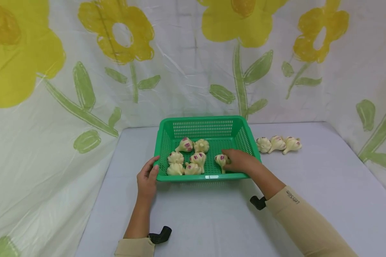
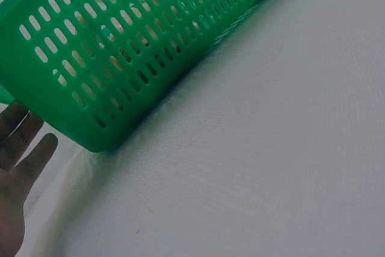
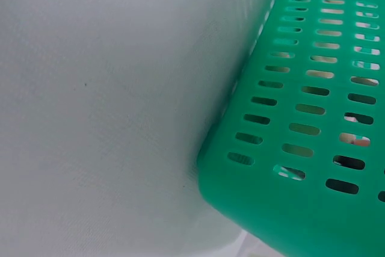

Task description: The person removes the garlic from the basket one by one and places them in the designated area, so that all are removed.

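Observation:
A green plastic basket (image 1: 209, 176) with slotted walls stands on the table. Inside, toward its left half, lie several garlic bulbs (image 1: 197, 159), cream with purple streaks. My right hand (image 1: 241, 160) reaches over the near right part of the rim and grips another garlic bulb (image 1: 221, 160) low in the basket; part of that bulb is hidden by the fingers. At the near left corner, my left hand (image 1: 147, 180) touches the rim. Its fingers (image 2: 39, 154) look fairly straight in the left wrist view. The right wrist view shows the basket's slotted wall (image 3: 301, 124) but not the hand.
To the right of the basket, a row of 3 garlic bulbs (image 1: 277, 143) lies on the white tabletop (image 1: 325, 185). Behind the table hangs a white curtain (image 1: 186, 78) with painted yellow flowers. A black wrist device (image 1: 161, 235) is worn on each arm.

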A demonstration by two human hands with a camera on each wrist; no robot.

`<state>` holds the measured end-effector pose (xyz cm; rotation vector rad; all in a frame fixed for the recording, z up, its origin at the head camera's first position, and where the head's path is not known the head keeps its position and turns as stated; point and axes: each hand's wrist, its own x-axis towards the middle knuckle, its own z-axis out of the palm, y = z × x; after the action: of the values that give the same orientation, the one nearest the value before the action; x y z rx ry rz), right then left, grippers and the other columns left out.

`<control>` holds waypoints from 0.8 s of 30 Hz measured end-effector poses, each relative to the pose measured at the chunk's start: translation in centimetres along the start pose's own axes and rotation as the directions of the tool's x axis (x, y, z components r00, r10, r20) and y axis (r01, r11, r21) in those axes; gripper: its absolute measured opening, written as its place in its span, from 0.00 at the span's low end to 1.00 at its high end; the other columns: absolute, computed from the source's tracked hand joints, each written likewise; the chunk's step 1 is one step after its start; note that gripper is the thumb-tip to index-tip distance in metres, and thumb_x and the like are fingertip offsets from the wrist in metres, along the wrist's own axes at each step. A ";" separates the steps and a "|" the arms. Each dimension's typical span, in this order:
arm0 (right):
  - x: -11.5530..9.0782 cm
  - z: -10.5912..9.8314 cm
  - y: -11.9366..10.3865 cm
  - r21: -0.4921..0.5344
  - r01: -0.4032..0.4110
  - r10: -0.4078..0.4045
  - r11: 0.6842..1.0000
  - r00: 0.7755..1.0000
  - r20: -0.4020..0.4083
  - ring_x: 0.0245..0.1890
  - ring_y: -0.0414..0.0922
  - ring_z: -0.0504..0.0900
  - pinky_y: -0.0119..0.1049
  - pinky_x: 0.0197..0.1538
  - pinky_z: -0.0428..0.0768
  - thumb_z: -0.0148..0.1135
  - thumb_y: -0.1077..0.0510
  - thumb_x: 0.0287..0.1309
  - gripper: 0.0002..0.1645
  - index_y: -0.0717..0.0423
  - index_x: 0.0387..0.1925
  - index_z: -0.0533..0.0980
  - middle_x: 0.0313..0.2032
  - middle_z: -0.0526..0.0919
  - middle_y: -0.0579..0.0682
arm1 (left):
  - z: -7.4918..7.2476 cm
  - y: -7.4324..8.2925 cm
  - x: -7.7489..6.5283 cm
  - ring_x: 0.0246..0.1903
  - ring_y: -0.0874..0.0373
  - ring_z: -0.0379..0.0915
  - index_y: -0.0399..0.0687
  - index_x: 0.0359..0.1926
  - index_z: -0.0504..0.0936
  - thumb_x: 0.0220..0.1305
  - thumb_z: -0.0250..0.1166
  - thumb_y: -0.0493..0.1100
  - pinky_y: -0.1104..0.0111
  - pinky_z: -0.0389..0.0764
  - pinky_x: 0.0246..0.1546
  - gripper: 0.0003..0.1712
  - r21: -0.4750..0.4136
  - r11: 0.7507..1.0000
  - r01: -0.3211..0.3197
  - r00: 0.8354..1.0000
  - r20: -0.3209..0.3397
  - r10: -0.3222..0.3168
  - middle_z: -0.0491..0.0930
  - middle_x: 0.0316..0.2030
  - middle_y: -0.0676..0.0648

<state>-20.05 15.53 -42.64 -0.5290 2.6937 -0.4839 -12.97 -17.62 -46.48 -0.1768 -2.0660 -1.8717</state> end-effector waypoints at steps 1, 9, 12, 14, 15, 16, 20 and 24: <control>0.0 0.0 0.0 0.005 0.003 -0.003 1.000 1.000 0.000 0.68 0.61 0.68 0.56 0.66 0.71 0.64 0.50 0.62 0.43 0.67 0.71 0.61 0.67 0.70 0.64 | 0.0 0.0 0.0 0.52 0.61 0.74 0.31 0.61 0.75 0.71 0.53 0.34 0.82 0.73 0.50 0.20 0.002 1.000 0.003 1.000 0.001 -0.003 0.76 0.58 0.31; 0.2 -0.1 0.0 0.025 0.043 -0.043 0.999 0.999 0.000 0.66 0.61 0.70 0.56 0.65 0.71 0.68 0.50 0.59 0.44 0.67 0.69 0.63 0.65 0.72 0.64 | -0.2 0.2 0.0 0.52 0.58 0.73 0.31 0.61 0.75 0.71 0.52 0.34 0.81 0.73 0.50 0.20 0.001 1.000 0.015 1.000 0.011 -0.015 0.75 0.58 0.30; 0.1 -0.1 0.1 0.033 0.041 -0.041 0.999 0.999 0.005 0.66 0.61 0.69 0.56 0.65 0.71 0.69 0.50 0.59 0.44 0.67 0.70 0.63 0.65 0.71 0.64 | -0.1 0.3 0.1 0.53 0.56 0.74 0.31 0.61 0.75 0.71 0.52 0.34 0.81 0.73 0.50 0.20 0.007 1.000 0.011 1.000 0.014 -0.011 0.76 0.58 0.30; 0.0 -0.1 0.0 0.036 0.037 -0.037 0.999 0.999 0.007 0.67 0.61 0.69 0.56 0.65 0.71 0.69 0.49 0.59 0.45 0.66 0.70 0.63 0.66 0.71 0.64 | -0.1 0.4 0.1 0.54 0.54 0.74 0.31 0.61 0.75 0.71 0.52 0.34 0.81 0.73 0.50 0.20 0.009 1.000 0.009 1.000 0.008 -0.009 0.76 0.58 0.31; 0.0 -0.2 0.0 0.036 0.036 -0.036 0.999 0.999 0.009 0.67 0.62 0.69 0.56 0.65 0.71 0.69 0.49 0.59 0.45 0.66 0.70 0.63 0.66 0.71 0.64 | -0.1 0.4 0.1 0.54 0.53 0.74 0.31 0.61 0.75 0.71 0.52 0.34 0.81 0.73 0.50 0.20 0.010 1.000 0.009 1.000 0.004 -0.009 0.76 0.58 0.30; 0.0 -0.2 0.0 0.034 0.034 -0.034 0.999 0.999 0.011 0.67 0.61 0.69 0.56 0.65 0.71 0.69 0.49 0.59 0.45 0.66 0.70 0.63 0.66 0.71 0.64 | 0.0 0.5 0.1 0.54 0.52 0.73 0.31 0.61 0.76 0.71 0.52 0.34 0.81 0.73 0.50 0.20 0.010 1.000 0.011 1.000 0.001 -0.011 0.76 0.58 0.30; 0.1 -0.3 -0.1 0.024 0.029 -0.029 0.999 0.999 0.016 0.66 0.61 0.70 0.56 0.65 0.71 0.69 0.48 0.58 0.45 0.65 0.70 0.63 0.65 0.72 0.63 | 0.0 0.6 0.1 0.56 0.51 0.73 0.32 0.61 0.75 0.71 0.52 0.35 0.82 0.72 0.52 0.21 0.010 1.000 0.030 1.000 -0.002 -0.030 0.75 0.59 0.31; 0.1 -0.2 0.0 0.021 0.021 -0.022 1.000 1.000 0.020 0.67 0.60 0.69 0.56 0.66 0.70 0.69 0.48 0.58 0.44 0.63 0.70 0.65 0.65 0.73 0.62 | 0.1 0.4 0.0 0.56 0.55 0.73 0.31 0.61 0.75 0.71 0.52 0.35 0.82 0.72 0.52 0.21 0.015 0.999 0.037 0.999 0.000 -0.037 0.75 0.59 0.30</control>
<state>-20.24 15.57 -42.52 -0.5545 2.6631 -0.5087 -12.89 -17.47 -46.07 -0.1357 -2.0963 -1.8769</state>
